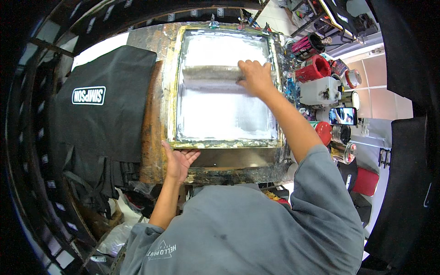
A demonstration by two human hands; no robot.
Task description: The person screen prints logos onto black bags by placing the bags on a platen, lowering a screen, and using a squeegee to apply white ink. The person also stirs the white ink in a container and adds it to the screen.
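Note:
In front of me a screen-printing frame [172,112] lies on a paint-stained wooden board [153,151]. Its mesh is pale, smeared with white and grey. My right hand [257,79] is closed over the right end of a squeegee [211,73], which lies across the upper half of the mesh. At the frame's near left corner, my left hand [178,160] has its fingers spread and its palm turned up. The left thumb is beside the corner; whether it presses on the frame I cannot tell. A dark sheet [224,158] shows under the near edge.
Left of the frame lies a black fabric bag [110,123] with a white label. Along the right stand a red tub [314,68], a translucent jug [318,91], a lit phone [343,116], a red lid [322,133] and several tins. Small clamps [213,21] sit at the far edge.

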